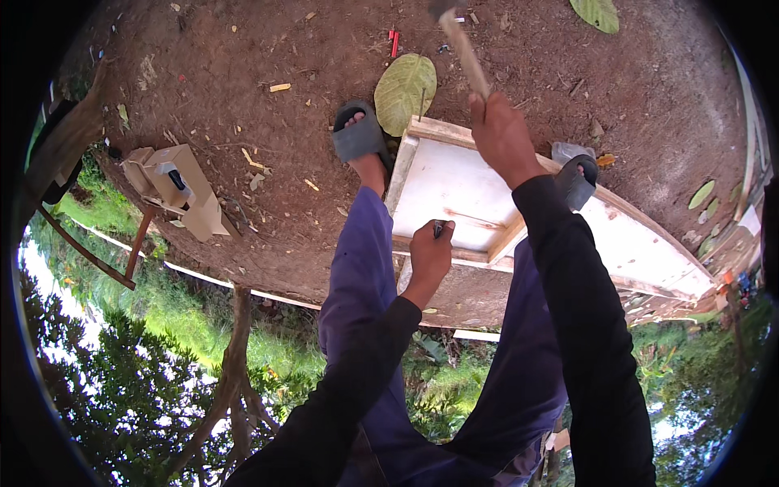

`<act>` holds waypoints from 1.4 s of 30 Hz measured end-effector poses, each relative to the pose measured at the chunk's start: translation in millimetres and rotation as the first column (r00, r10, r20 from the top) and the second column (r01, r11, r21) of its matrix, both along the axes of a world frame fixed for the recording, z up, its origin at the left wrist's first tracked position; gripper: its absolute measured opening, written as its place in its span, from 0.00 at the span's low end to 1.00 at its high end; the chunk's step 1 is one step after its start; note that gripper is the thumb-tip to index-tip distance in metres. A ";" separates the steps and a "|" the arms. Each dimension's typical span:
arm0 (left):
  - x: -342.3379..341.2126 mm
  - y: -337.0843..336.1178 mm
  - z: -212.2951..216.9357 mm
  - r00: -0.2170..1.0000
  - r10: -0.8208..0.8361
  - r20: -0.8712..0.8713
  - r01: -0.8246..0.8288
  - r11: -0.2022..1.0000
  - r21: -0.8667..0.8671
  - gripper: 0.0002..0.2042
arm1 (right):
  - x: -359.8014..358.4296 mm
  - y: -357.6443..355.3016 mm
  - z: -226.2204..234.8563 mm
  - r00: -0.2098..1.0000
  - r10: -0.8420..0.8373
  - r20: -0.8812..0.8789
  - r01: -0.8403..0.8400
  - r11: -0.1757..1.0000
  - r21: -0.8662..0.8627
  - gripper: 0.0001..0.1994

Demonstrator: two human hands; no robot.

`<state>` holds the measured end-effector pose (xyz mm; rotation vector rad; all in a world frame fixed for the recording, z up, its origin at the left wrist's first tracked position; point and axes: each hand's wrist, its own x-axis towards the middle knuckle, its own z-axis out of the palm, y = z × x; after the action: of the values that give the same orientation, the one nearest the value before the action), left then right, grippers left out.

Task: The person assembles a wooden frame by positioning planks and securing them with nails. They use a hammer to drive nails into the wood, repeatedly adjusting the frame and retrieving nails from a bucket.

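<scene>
My right hand (505, 138) is wrapped round the wooden handle of a hammer (465, 55), raised at the top of the view with its head partly cut off by the edge. Below it lies a white panel (454, 191) framed with wooden strips. A thin nail (422, 101) appears to stick up at the frame's far left corner. My left hand (430, 258) is closed over the near edge of the panel. Something small, dark and shiny shows between its thumb and fingers, too small to name.
My sandalled feet (357, 142) flank the panel on the dirt ground (268, 122). An opened cardboard box (191, 195) lies at the left with a dark object inside. A large leaf (406, 93) and a clear plastic bag (570, 152) lie near the panel. A tree trunk (235, 349) stands lower left.
</scene>
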<state>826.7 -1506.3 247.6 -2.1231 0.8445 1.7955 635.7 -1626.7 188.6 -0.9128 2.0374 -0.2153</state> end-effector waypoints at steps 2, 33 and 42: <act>3.9 2.7 -4.1 0.997 0.069 0.022 -0.070 0.997 0.022 0.13 | 3.4 24.7 5.7 0.963 0.216 0.161 -0.257 0.919 0.299 0.23; 2.7 -8.8 -11.3 0.997 0.072 0.015 -0.072 0.997 -0.034 0.16 | 11.1 24.0 16.3 0.941 0.271 0.202 -0.310 0.930 0.197 0.22; -2.7 -14.0 -10.7 0.993 0.100 -0.060 -0.102 0.995 -0.023 0.14 | -53.4 -91.0 25.2 0.981 -0.159 -0.109 0.129 0.963 -0.237 0.26</act>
<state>824.0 -1520.2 236.9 -2.1756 0.7917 1.9158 582.3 -1717.7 213.7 -0.9374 2.2325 -0.4921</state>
